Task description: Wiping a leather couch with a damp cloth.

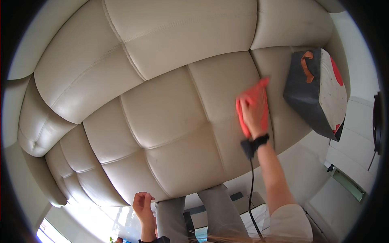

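My right hand (249, 114) presses a red cloth (263, 104) against the seat of a beige leather sofa (170, 115), near the seam at the seat's right part. The cloth is bunched under the palm, and its upper tip is slightly blurred. A black wrist strap with a small device (249, 148) and a black cable sits on the right wrist. My left hand (142, 202) is raised in front of the sofa's front edge, fingers loosely curled, with nothing seen in it. Another black strap is on the left wrist.
A dark grey storage box (304, 88) with a brown handle and a patterned white and red side stands on the sofa's right end. The cable (251, 194) hangs down beside my right forearm. White furniture (349, 155) stands at the right. Bright light falls on the floor at lower left.
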`<state>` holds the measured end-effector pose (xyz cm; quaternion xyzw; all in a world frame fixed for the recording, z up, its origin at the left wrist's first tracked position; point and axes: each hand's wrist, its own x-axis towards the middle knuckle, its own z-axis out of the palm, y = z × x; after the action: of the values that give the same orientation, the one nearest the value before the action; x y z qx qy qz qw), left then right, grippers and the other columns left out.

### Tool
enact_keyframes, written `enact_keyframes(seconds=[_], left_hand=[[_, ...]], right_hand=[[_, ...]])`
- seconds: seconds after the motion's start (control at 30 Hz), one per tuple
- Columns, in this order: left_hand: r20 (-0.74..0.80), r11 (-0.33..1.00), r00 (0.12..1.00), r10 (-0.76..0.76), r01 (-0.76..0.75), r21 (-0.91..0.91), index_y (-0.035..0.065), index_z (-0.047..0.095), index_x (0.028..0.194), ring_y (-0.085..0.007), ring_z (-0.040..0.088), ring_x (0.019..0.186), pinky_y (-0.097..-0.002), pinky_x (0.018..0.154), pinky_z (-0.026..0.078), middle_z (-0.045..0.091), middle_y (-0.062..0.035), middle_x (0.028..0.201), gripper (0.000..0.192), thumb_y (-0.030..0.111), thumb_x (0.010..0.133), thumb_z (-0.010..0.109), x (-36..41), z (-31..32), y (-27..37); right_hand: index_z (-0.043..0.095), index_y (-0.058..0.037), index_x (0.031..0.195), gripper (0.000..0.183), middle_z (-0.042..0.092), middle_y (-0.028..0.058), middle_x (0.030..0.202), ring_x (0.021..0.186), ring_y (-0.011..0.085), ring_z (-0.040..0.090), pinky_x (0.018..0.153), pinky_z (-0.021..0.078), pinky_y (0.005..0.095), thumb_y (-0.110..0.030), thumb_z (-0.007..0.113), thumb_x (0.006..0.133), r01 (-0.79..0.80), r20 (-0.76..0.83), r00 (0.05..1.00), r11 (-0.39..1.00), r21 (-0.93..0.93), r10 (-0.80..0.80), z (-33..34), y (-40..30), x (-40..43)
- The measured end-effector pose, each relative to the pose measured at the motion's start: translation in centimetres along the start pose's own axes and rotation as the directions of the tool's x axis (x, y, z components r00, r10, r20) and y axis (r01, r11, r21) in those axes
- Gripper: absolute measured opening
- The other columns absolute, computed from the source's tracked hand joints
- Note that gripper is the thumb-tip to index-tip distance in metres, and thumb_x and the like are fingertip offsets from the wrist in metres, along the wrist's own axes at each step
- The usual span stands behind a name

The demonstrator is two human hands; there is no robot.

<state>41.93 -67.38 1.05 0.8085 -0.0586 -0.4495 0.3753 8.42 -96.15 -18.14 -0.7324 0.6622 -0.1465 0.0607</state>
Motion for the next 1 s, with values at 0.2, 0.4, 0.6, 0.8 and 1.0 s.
enact_keyframes(seconds=[0.2,0.4,0.6,0.8,1.0], left_hand=[[-0.031,0.998,0.999,-0.03,0.028,-0.054,0.0015,0.055,0.085,-0.0106,0.055,0.073,-0.0226,0.071,0.042,0.056,-0.0029,0.074,0.006,0.006,0.088,0.058,-0.7,1.8,-0.4],[-0.066,0.996,0.994,-0.089,0.088,-0.027,0.0008,0.055,0.085,-0.0108,0.053,0.072,-0.0232,0.07,0.042,0.057,-0.0037,0.074,0.007,0.007,0.088,0.057,-1.8,1.4,0.1],[-0.075,0.997,0.995,-0.067,0.063,-0.053,0.0011,0.055,0.086,-0.0106,0.053,0.073,-0.023,0.071,0.041,0.056,-0.0033,0.074,0.006,0.006,0.088,0.056,-2.1,1.0,1.6],[-0.13,0.995,0.989,-0.066,0.055,-0.088,0.0013,0.054,0.086,-0.0097,0.053,0.073,-0.0215,0.07,0.04,0.056,-0.0027,0.075,0.006,0.006,0.088,0.057,-1.8,-2.3,-0.3],[-0.109,0.989,0.99,-0.085,0.071,-0.126,0.0014,0.055,0.087,-0.008,0.052,0.072,-0.0195,0.067,0.039,0.056,-0.0025,0.075,0.009,0.009,0.09,0.057,-1.8,-4.1,-1.4]], right_hand=[[0.042,0.0125,0.128,0.084,0.029,0.031,0.141,0.135,0.0381,0.024,0.113,0.0167,0.0435,-0.06,0.044,0.085,-0.021,0.157,0.987,0.987,-0.156,0.046,5.3,-2.8,14.3],[0.055,-0.0023,0.121,0.078,0.028,0.0251,0.145,0.136,0.0423,0.02,0.112,0.0101,0.054,-0.063,0.06,0.074,0.3,0.145,0.942,0.953,0.04,-0.302,2.9,-10.6,6.1],[0.053,-0.03,0.129,0.07,0.023,0.0142,0.15,0.137,0.0439,0.017,0.106,0.0159,0.063,-0.061,0.067,0.069,0.327,0.405,0.799,0.886,0.328,-0.444,-1.8,-18.2,-8.0],[0.047,-0.0309,0.134,0.076,0.023,0.0109,0.151,0.138,0.0387,0.019,0.107,0.0173,0.0611,-0.06,0.069,0.067,0.418,0.405,0.754,0.853,0.313,-0.518,0.8,-19.4,-5.2],[0.039,-0.0156,0.139,0.083,0.033,0.0148,0.145,0.138,0.0352,0.019,0.111,0.0136,0.0533,-0.064,0.06,0.074,0.376,0.186,0.907,0.925,0.054,-0.379,5.5,-21.7,3.2]])
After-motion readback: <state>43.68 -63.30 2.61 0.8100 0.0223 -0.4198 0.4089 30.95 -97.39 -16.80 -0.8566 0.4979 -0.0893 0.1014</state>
